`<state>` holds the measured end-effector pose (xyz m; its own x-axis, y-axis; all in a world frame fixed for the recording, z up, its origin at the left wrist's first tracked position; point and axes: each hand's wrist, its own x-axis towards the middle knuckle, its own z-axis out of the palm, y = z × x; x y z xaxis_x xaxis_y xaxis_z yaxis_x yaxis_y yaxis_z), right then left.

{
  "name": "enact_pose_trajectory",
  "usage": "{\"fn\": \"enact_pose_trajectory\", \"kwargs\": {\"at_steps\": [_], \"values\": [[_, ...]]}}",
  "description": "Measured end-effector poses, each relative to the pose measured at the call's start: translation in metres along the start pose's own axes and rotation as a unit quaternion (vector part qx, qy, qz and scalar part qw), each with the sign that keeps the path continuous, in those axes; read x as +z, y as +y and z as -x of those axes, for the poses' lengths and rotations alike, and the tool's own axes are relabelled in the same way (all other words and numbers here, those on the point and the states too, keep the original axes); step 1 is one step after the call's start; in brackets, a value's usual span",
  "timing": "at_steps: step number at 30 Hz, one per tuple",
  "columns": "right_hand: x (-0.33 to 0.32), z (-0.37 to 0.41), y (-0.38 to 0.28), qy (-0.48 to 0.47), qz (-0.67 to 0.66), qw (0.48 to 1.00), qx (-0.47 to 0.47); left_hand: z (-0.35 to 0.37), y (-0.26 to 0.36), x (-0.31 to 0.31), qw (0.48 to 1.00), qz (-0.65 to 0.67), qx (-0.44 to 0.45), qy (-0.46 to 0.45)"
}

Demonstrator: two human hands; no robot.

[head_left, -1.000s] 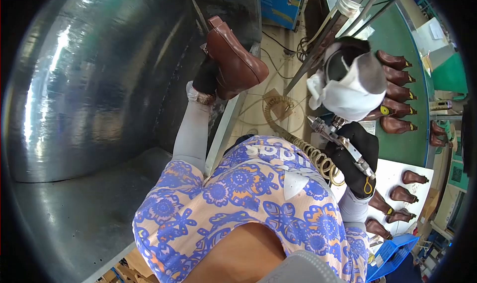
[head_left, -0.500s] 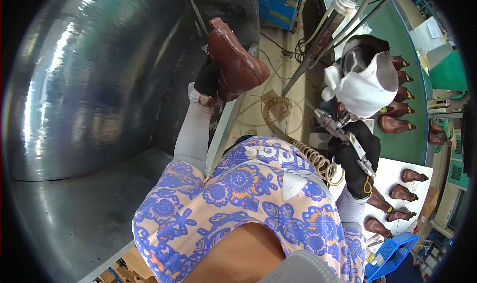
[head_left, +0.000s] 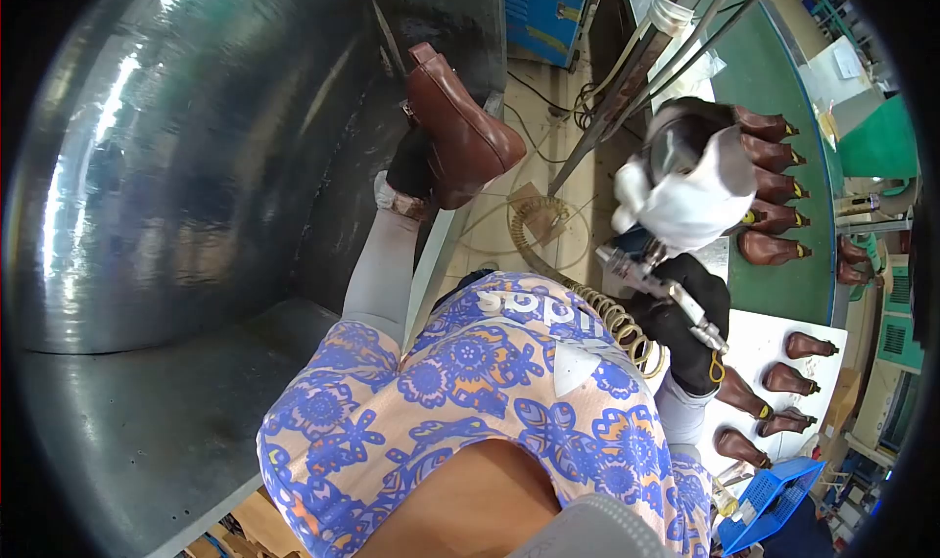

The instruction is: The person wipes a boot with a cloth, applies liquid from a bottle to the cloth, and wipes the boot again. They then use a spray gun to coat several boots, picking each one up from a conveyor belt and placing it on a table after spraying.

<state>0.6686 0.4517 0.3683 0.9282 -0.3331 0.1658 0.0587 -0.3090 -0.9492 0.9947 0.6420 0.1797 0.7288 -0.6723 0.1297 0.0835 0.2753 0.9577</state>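
Note:
A brown leather ankle boot (head_left: 462, 132) is held up at the upper left, its toe pointing right. My left hand (head_left: 409, 164), in a black glove, is closed at the boot's near side; the boot hides most of the fingers. My right hand (head_left: 690, 308), gloved in black too, is wrapped round a metal spray gun (head_left: 641, 276). On the gun sits a dark cup (head_left: 676, 147) with white cloth (head_left: 690, 210) around it. The gun's nozzle end points left, apart from the boot. A coiled hose (head_left: 617, 315) runs beside my right hand.
A dark metal booth (head_left: 196, 215) fills the left side. Several brown boots (head_left: 774, 250) stand on a green surface (head_left: 783, 294) at the right, others on a white board (head_left: 744, 328). A blue basket (head_left: 769, 509) is at the lower right. A slanting post (head_left: 617, 93) stands behind.
My right hand has moved a little left with the spray gun and its cup. The boot in my left hand has shifted slightly down and left.

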Motion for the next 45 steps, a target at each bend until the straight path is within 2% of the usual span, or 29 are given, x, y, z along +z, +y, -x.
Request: {"fn": "enact_pose_trajectory", "kwargs": {"at_steps": [1, 2, 3, 5, 6, 7, 9, 10, 11, 13, 17, 19, 23, 25, 26, 27, 28, 29, 30, 32, 33, 35, 36, 37, 39, 40, 43, 44, 45], "values": [[0.000, -0.002, -0.001, 0.020, -0.008, 1.000, 0.004, -0.005, -0.019, -0.014, 1.000, 0.000, 0.003, 0.001], [0.007, -0.005, -0.005, 0.094, 0.121, 0.988, 0.014, -0.016, -0.055, -0.040, 0.993, -0.101, 0.043, -0.052], [0.007, 0.000, -0.001, 0.125, -0.041, 0.989, 0.065, -0.023, -0.050, -0.037, 0.971, -0.200, 0.083, -0.102], [-0.001, -0.008, 0.011, 0.092, -0.058, 0.987, 0.114, -0.019, -0.058, -0.025, 0.990, -0.020, 0.092, -0.109], [0.013, -0.008, 0.026, 0.182, -0.144, 0.968, 0.091, -0.017, -0.040, -0.007, 0.981, 0.079, 0.081, -0.157], [0.015, -0.012, 0.039, 0.142, -0.269, 0.946, 0.114, -0.017, -0.015, 0.013, 0.958, 0.159, 0.062, -0.232], [0.028, -0.034, 0.046, 0.131, -0.303, 0.943, 0.040, -0.026, 0.064, 0.059, 0.863, 0.211, -0.058, -0.456], [0.027, -0.041, 0.054, 0.115, -0.218, 0.968, 0.043, -0.033, 0.116, 0.084, 0.795, 0.121, -0.182, -0.566], [0.023, -0.038, 0.074, 0.120, -0.274, 0.949, 0.101, -0.042, 0.167, 0.109, 0.701, -0.013, -0.329, -0.633], [0.039, -0.059, 0.073, 0.092, -0.268, 0.959, 0.011, -0.048, 0.172, 0.120, 0.680, -0.020, -0.276, -0.679], [0.042, -0.070, 0.080, 0.058, -0.155, 0.986, 0.026, -0.059, 0.168, 0.158, 0.563, -0.018, -0.099, -0.821], [0.029, -0.062, 0.102, 0.037, -0.220, 0.974, -0.028, -0.055, 0.151, 0.190, 0.489, -0.013, -0.012, -0.872], [0.030, -0.059, 0.110, -0.038, -0.336, 0.941, -0.032, -0.057, 0.130, 0.202, 0.334, 0.012, 0.157, -0.930], [0.033, -0.043, 0.124, -0.036, -0.278, 0.960, -0.008, -0.041, 0.099, 0.203, 0.365, 0.082, 0.236, -0.897], [0.036, -0.045, 0.120, -0.073, -0.277, 0.957, -0.042, -0.028, 0.080, 0.196, 0.459, 0.160, 0.187, -0.854], [0.038, -0.042, 0.125, -0.079, -0.279, 0.956, -0.032, -0.009, 0.059, 0.185, 0.570, 0.289, 0.089, -0.764], [0.035, -0.035, 0.128, -0.064, -0.200, 0.977, -0.030, 0.012, 0.041, 0.178, 0.643, 0.383, 0.056, -0.660], [0.036, -0.034, 0.131, -0.051, -0.120, 0.991, -0.029, 0.026, 0.025, 0.169, 0.687, 0.450, 0.057, -0.568], [0.036, -0.035, 0.120, 0.026, -0.110, 0.994, 0.009, 0.037, 0.017, 0.161, 0.718, 0.503, 0.067, -0.477], [0.023, -0.028, 0.136, 0.076, -0.144, 0.985, 0.047, 0.038, -0.003, 0.139, 0.743, 0.581, 0.101, -0.315], [0.026, -0.026, 0.110, 0.122, -0.196, 0.972, 0.045, 0.034, -0.005, 0.126, 0.740, 0.614, 0.117, -0.248], [0.000, -0.023, 0.148, 0.066, -0.124, 0.990, 0.007, 0.014, -0.003, 0.096, 0.686, 0.690, 0.144, -0.177], [-0.002, -0.016, 0.149, 0.104, -0.094, 0.989, 0.042, 0.016, 0.024, 0.090, 0.810, 0.503, 0.261, -0.152], [0.001, -0.009, 0.144, 0.100, -0.035, 0.994, -0.038, 0.014, 0.050, 0.082, 0.882, 0.283, 0.358, -0.116], [0.002, 0.009, 0.129, 0.082, -0.014, 0.997, -0.004, -0.005, 0.030, 0.052, 0.901, 0.255, 0.345, -0.057], [0.002, 0.010, 0.150, 0.067, -0.003, 0.996, -0.059, -0.021, 0.021, 0.029, 0.918, 0.224, 0.328, -0.005], [0.016, 0.009, 0.113, 0.032, 0.000, 0.997, -0.077, -0.055, 0.009, -0.011, 0.946, 0.127, 0.262, 0.144], [0.021, 0.011, 0.100, 0.021, -0.035, 0.999, -0.030, -0.054, 0.007, -0.014, 0.945, 0.126, 0.262, 0.146], [0.023, 0.009, 0.094, 0.010, -0.033, 0.998, -0.059, -0.051, 0.011, -0.012, 0.945, 0.151, 0.270, 0.107]]}}
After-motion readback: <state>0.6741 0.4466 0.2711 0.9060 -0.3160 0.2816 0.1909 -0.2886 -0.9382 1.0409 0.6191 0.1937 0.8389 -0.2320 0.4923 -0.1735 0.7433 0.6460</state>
